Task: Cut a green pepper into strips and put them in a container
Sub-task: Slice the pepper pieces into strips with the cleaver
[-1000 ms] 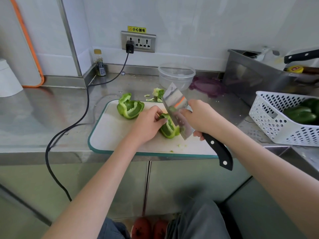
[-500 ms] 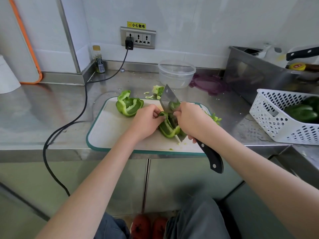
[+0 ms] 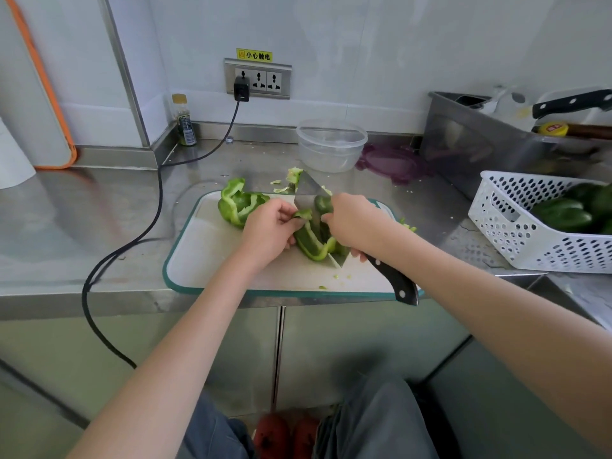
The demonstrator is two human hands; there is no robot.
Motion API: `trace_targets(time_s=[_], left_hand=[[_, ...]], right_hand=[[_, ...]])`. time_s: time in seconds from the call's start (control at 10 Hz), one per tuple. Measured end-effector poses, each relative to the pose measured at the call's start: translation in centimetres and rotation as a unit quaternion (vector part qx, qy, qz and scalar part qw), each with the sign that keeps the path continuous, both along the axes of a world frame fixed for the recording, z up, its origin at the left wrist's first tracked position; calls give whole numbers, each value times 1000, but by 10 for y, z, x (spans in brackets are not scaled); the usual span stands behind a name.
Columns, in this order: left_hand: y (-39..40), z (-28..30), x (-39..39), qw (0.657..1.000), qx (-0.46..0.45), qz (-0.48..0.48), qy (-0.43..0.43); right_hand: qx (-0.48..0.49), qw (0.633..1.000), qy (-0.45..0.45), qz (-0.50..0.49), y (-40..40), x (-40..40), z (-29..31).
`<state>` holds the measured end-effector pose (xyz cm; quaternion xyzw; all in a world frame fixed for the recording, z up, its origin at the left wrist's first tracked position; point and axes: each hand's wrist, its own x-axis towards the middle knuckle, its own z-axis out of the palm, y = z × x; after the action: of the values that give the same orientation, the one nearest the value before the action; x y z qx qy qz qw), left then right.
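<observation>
On the white cutting board (image 3: 212,260) lies a green pepper piece (image 3: 311,243). My left hand (image 3: 270,228) holds it down with curled fingers at its left side. My right hand (image 3: 356,223) grips the cleaver (image 3: 311,197), whose blade stands down in the pepper piece and whose black handle (image 3: 395,283) points toward me. Another pepper half (image 3: 238,202) rests at the board's far left corner. A clear plastic container (image 3: 331,145) stands behind the board, with nothing visible in it.
Pepper scraps (image 3: 291,178) lie behind the board. A purple lid (image 3: 394,162) is beside the container. A white basket (image 3: 516,233) of green peppers sits at the right. A black cable (image 3: 155,207) runs across the steel counter. A small bottle (image 3: 183,120) stands by the wall.
The cleaver came down from a raised tilt into the pepper piece. My left hand stayed on the pepper.
</observation>
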<state>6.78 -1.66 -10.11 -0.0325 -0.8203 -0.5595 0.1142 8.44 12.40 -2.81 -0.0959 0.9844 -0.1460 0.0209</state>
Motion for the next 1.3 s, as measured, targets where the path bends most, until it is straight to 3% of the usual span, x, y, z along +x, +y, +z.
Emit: trace_targets(time_s=[0.1, 0.3, 0.4, 0.5, 0.6, 1.3], left_hand=[[-2, 0, -1, 1000, 21, -6, -9], [-9, 6, 7, 989, 146, -40, 1], [-6, 6, 7, 994, 108, -16, -4], [1, 3, 6, 999, 19, -8, -25], [3, 1, 5, 1000, -1, -1, -21], [2, -1, 4, 1000, -11, 13, -11]], right_hand=[[-14, 1000, 1, -10, 1, 0, -4], [34, 998, -32, -41, -12, -20, 2], [33, 997, -47, -48, 6, -21, 5], [-34, 997, -38, -62, 24, -16, 10], [-93, 989, -67, -89, 28, -6, 22], [-86, 993, -55, -52, 15, 7, 11]])
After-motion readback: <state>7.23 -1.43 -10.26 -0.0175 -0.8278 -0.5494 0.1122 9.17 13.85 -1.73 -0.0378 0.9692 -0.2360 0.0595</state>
